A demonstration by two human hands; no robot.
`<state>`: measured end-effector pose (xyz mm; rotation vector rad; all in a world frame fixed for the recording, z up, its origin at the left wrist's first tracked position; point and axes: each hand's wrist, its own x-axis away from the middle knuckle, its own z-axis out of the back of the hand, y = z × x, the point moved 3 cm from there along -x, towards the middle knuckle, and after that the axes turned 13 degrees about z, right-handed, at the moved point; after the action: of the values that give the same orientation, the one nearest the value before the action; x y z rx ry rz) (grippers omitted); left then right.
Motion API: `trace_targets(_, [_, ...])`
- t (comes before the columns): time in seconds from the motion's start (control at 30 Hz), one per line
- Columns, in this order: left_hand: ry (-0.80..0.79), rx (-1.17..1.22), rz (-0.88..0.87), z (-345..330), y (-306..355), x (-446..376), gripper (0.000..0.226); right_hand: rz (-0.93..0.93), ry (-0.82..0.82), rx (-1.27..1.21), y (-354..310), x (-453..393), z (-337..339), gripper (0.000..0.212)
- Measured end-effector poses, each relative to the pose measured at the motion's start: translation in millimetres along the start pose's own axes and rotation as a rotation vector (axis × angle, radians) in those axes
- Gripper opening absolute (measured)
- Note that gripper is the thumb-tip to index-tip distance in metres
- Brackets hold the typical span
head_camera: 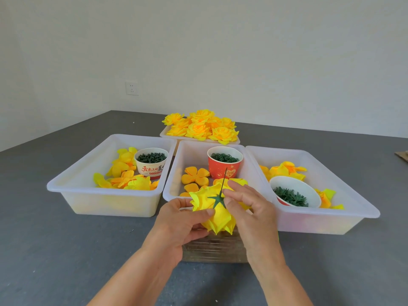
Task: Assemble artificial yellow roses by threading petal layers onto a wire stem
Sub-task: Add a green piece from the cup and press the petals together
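A yellow rose (218, 215) is held upside down in front of the middle bin. My left hand (183, 221) grips its petals from the left. A thin dark wire stem (223, 181) sticks up out of it, with a green star-shaped calyx (217, 199) seated on the petals. My right hand (249, 208) pinches at the calyx and the base of the stem with thumb and forefinger. Loose orange-yellow petal layers (195, 175) lie in the middle bin (176, 173).
Left bin (72, 173) holds petals and a white cup of green parts (151, 161). A red cup of green rings (225, 162) stands in the middle bin. Right bin (331, 177) holds petals and a bowl of green calyxes (293, 193). Finished roses (201, 128) fill a far tray.
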<state>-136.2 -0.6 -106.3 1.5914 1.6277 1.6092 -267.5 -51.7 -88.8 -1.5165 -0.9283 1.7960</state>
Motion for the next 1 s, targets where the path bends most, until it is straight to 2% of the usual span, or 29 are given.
trace_targets(0.07, [-0.005,-0.005,0.003,1,0,0,0.043,-0.009,-0.03,0.007,-5,-6,3,0.036])
trace_targets(0.17, [-0.008,-0.004,0.001,1,1,0,0.044,0.049,-0.032,0.202,-15,-10,1,0.017])
trace_targets(0.27, [-0.001,0.0,-0.01,1,0,0,0.046,0.154,0.06,0.487,-22,-1,-10,0.019])
trace_targets(0.43, [-0.015,-0.008,-0.017,1,0,1,0.047,0.275,0.204,0.71,-26,5,-22,0.024])
trace_targets(0.7, [-0.064,0.011,-0.015,1,0,2,0.038,0.342,0.324,0.64,-20,9,-29,0.027])
trace_targets(0.87, [-0.061,0.02,-0.023,1,1,1,0.032,0.362,0.302,0.581,-13,8,-30,0.019])
trace_targets(1.0, [-0.042,0.009,-0.024,3,0,1,0.035,0.372,0.318,0.571,-9,9,-32,0.019])
